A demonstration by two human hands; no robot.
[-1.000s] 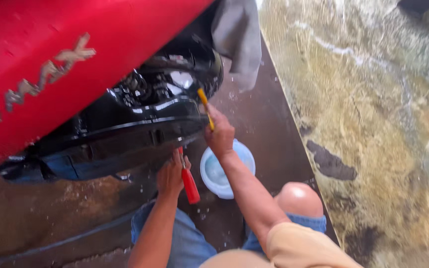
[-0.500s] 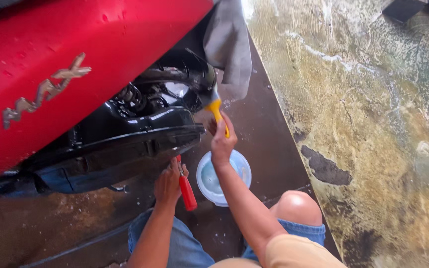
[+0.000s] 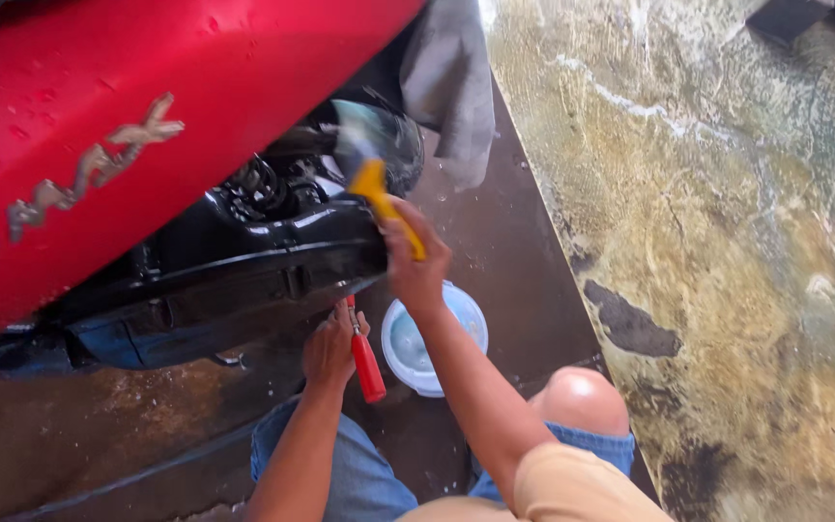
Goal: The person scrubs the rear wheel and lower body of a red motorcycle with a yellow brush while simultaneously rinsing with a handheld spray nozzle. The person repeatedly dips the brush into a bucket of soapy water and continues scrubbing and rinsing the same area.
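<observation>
Right hand [image 3: 417,271] grips a yellow-handled brush [image 3: 371,174] at frame centre; left hand [image 3: 331,348] clasps a red-handled tool [image 3: 367,362] below it.

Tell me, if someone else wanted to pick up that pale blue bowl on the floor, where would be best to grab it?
Probably by the rim of the bowl on its right side, coming from above. It sits upright and open on the dark floor; that edge shows bare. The right forearm crosses its middle, the left hand with the red-handled tool sits close on its left, and it seems to hold liquid, so keep it level.
</observation>
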